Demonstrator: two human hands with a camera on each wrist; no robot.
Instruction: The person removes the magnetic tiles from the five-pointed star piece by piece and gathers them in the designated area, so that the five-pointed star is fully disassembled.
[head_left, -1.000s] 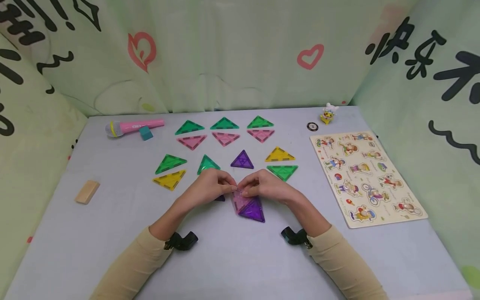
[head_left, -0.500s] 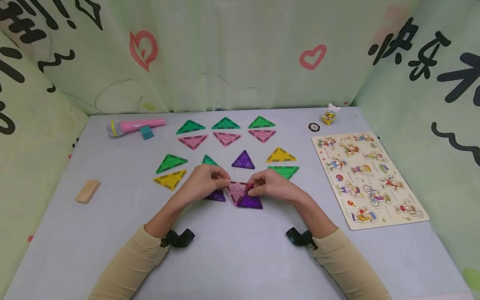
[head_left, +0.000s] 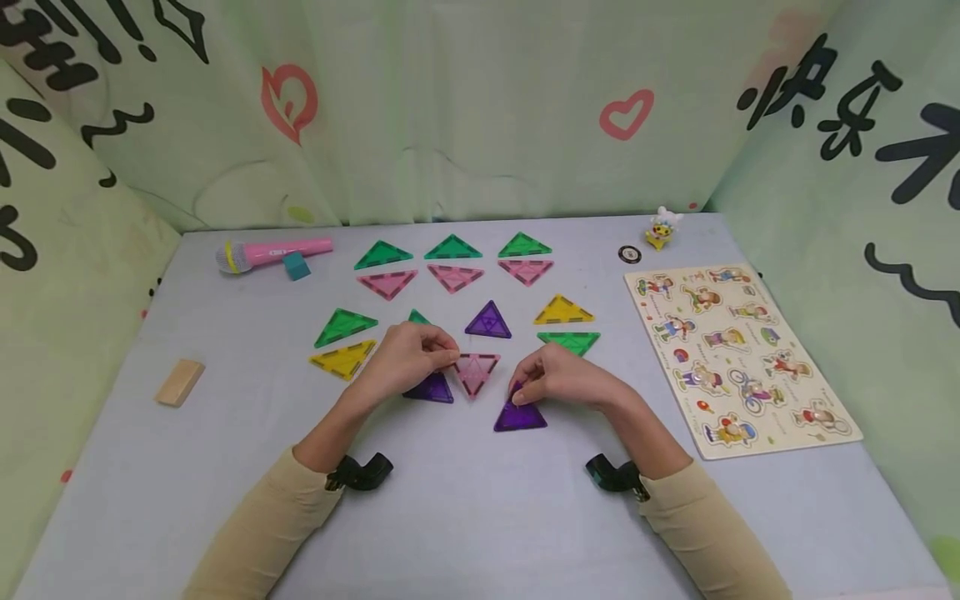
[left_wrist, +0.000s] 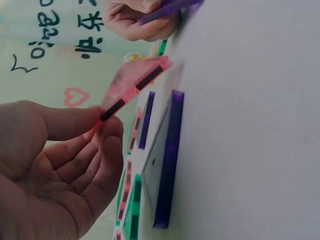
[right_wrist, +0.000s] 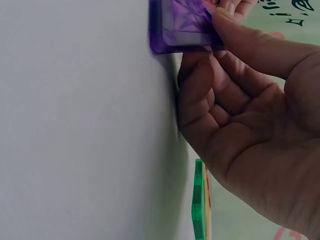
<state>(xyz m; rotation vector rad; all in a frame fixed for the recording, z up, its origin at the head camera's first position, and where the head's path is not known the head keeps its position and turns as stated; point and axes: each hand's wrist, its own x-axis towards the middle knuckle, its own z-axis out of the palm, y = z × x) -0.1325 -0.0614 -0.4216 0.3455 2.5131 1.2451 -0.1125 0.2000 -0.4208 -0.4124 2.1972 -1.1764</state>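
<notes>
My left hand point(head_left: 408, 358) pinches a pink translucent triangular magnetic tile point(head_left: 476, 373) by one corner. In the left wrist view that tile is tilted, held between thumb and fingertips above the table. My right hand point(head_left: 566, 379) pinches the top corner of a purple triangular magnetic tile point(head_left: 521, 418), to the right of the pink one and apart from it. Another purple tile point(head_left: 432, 388) lies flat on the table below the left hand, which partly covers it. A green tile point(head_left: 418, 317) shows only its tip behind the left hand.
Several green and pink tiles point(head_left: 452, 278) lie in pairs at the back. Yellow tiles point(head_left: 564, 310), green tiles point(head_left: 346, 327) and a purple tile point(head_left: 488, 321) lie nearer. A picture puzzle board point(head_left: 738, 358) is at right, a pink toy microphone point(head_left: 288, 250) back left, a wooden block point(head_left: 180, 382) at left.
The pink and purple tiles, first overlapping between both hands, have been pulled apart. The right hand has moved right with the purple tile; the left hand has shifted up and left with the pink one.
</notes>
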